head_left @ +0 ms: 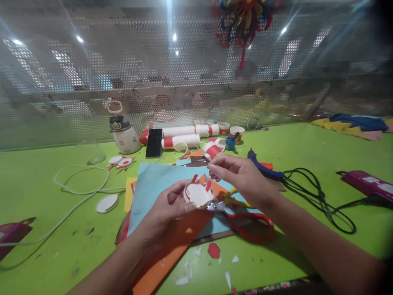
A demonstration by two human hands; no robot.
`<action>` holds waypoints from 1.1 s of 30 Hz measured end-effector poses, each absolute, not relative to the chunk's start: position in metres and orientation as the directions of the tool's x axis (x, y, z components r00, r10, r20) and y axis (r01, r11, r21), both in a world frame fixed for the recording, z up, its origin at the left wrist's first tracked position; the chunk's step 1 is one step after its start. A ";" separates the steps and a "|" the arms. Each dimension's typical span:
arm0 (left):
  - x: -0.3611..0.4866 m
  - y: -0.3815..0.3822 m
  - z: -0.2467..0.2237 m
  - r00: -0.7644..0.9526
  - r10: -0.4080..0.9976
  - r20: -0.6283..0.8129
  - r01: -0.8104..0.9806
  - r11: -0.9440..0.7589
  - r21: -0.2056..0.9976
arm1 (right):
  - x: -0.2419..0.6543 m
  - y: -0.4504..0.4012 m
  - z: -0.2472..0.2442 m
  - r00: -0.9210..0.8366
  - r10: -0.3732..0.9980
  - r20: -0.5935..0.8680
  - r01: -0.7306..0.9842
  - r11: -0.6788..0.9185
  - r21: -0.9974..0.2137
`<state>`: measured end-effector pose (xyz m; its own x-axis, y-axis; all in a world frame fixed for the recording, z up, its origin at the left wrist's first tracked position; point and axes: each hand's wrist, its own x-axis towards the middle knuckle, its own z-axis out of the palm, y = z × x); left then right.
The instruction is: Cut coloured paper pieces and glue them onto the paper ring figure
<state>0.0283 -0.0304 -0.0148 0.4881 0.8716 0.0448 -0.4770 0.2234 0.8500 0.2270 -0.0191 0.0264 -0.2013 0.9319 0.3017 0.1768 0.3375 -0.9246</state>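
My left hand [172,200] holds a small round white paper piece [199,194] by its edge, with narrow red strips [208,186] standing up from its rim. Above and to the right of it is my right hand [236,174], its thumb and fingers pinched together; whatever is between the fingertips is too small to make out. Below my right hand lie scissors with red handles [253,225] and a tool with yellow handles [235,198]. Light blue paper [150,188] and an orange sheet [175,246] are beneath my hands.
Behind are a phone [154,143], a bottle [125,137], white paper rolls [190,131] and paper cups [237,132]. A blue glue gun [264,168] with a black cable [322,194] lies right. A white cable [73,211] crosses the left side. Paper scraps [214,250] lie in front.
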 end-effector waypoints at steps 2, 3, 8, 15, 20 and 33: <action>0.029 -0.029 -0.018 0.491 0.869 0.056 -0.457 0.203 0.866 | 0.226 -0.019 0.027 -0.225 0.930 0.291 0.203 0.337 -0.919; 0.029 -0.029 -0.019 0.500 0.865 0.051 -0.441 0.203 0.874 | 0.226 -0.019 0.027 -0.241 0.927 0.286 0.214 0.338 -0.916; 0.032 -0.031 -0.020 0.538 0.841 0.059 -0.415 0.203 0.887 | 0.220 -0.023 0.031 -0.282 0.919 0.275 0.318 0.360 -0.877; 0.033 -0.031 -0.021 0.543 0.839 0.029 -0.404 0.231 0.885 | 0.213 -0.029 0.032 -0.260 0.918 0.299 0.463 0.390 -0.796; 0.033 -0.034 -0.019 0.531 0.847 0.013 -0.423 0.252 0.871 | 0.215 -0.029 0.031 -0.291 0.894 0.341 0.495 0.446 -0.746; 0.034 -0.043 -0.015 0.571 0.821 -0.015 -0.482 0.350 0.803 | 0.218 -0.028 0.033 -0.353 0.834 0.424 0.542 0.552 -0.633</action>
